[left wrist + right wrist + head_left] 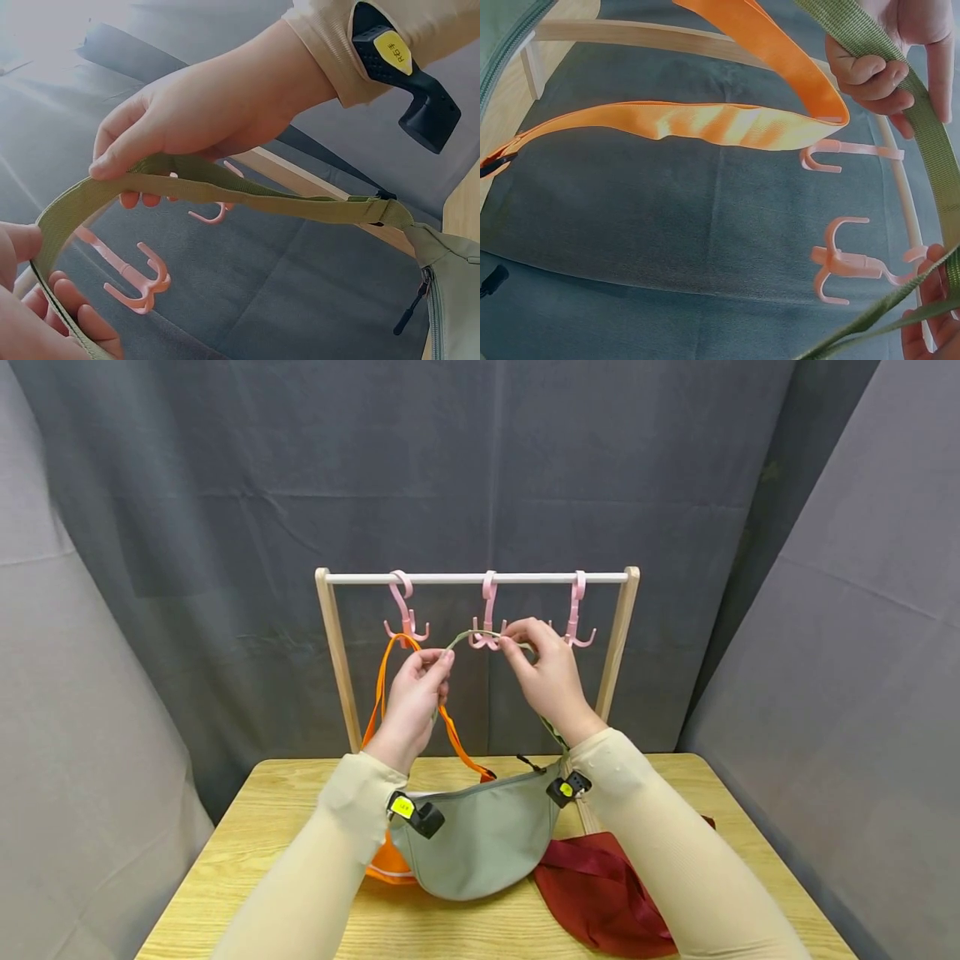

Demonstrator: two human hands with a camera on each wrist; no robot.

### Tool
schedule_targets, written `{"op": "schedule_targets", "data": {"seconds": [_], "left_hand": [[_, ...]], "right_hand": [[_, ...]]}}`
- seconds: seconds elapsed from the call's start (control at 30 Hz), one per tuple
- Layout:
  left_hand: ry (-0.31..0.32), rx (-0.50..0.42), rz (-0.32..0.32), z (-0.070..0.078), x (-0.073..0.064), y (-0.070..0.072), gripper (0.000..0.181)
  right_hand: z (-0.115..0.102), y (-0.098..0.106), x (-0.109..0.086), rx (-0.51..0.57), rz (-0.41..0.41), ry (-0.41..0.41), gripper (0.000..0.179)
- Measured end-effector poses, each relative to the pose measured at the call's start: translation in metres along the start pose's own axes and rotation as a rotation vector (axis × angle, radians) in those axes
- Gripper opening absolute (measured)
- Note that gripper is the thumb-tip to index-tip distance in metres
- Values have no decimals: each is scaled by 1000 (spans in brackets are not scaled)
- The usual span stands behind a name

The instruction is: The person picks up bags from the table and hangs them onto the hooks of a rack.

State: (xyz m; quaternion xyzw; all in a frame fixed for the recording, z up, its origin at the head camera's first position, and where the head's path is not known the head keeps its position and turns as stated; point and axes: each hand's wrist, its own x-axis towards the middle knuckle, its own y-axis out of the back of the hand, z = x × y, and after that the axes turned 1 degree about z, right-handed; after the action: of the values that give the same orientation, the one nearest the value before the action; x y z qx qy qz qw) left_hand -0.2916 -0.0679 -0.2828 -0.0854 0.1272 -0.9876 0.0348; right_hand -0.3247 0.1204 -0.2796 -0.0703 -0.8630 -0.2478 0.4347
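Grey cloth (300, 485) is filling the background, and a pale wooden table (258, 814) is spanning the lower part of the head view. Behind the hands, a rack (450, 578) is standing with three pink hooks (576, 610) hanging from its bar. Near the centre, the left hand (412, 697) and right hand (551, 672) are pinching the green strap (468, 633), each with a narrow grip, and a short stretch is arching between them, crossing in front of the middle hook. Lower centre, the green bag (487, 835) is showing between the forearms; whether it is touching the table, I cannot tell. An orange strap (382, 685) is looping up to the left hook, its orange bag (392, 860) partly hiding behind the green one. Lower right, a red bag (585, 893) is lying on the table, partly under the view of the right sleeve (675, 852).
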Motion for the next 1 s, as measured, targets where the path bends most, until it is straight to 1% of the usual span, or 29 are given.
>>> {"op": "schedule_targets", "data": {"seconds": [0.2,0.43,0.7,1.0], "left_hand": [[6,13,-4,-1,3,-2,15],[15,8,-1,-1,8,-4,15],[19,24,3,-2,14,-10,15],[24,35,8,-1,21,-17,19]], "right_hand": [[2,0,1,-3,3,-2,12],[6,1,3,-21,5,-10,14],[11,2,6,-44,-3,-35,14],[19,1,7,-57,18,-29,14]]}}
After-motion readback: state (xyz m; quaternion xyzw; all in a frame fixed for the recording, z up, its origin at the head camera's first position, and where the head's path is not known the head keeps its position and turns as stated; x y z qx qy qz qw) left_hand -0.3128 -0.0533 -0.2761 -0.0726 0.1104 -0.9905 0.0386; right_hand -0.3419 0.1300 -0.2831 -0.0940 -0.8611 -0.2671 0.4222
